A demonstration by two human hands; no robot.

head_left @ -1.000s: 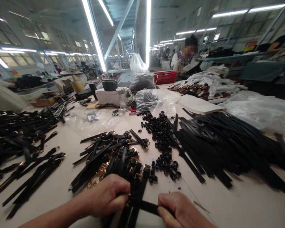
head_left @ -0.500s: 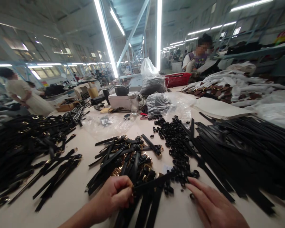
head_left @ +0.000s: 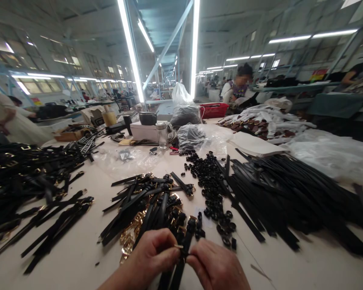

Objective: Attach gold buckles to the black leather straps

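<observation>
My left hand [head_left: 153, 255] and my right hand [head_left: 216, 268] meet at the near edge of the table, fingertips pinched together on a black strap with a gold buckle [head_left: 183, 245]. The strap hangs down between the hands. Just beyond lies a heap of black straps with gold buckles [head_left: 148, 201]. A scatter of small black loops [head_left: 210, 181] runs away from the hands toward the middle of the table. What the right fingertips pinch besides the strap cannot be made out.
A big pile of plain black straps [head_left: 290, 189] fills the right side. More buckled straps [head_left: 27, 177] lie at the left. At the back stand a clear jar [head_left: 162, 135], a white box [head_left: 143, 131], plastic bags [head_left: 196, 137] and a red basket [head_left: 214, 109]. Other people work beyond.
One second ago both hands held the strap stretched between them. My right hand then let go and reached toward the loops, and has now come back to the left hand at the buckle end.
</observation>
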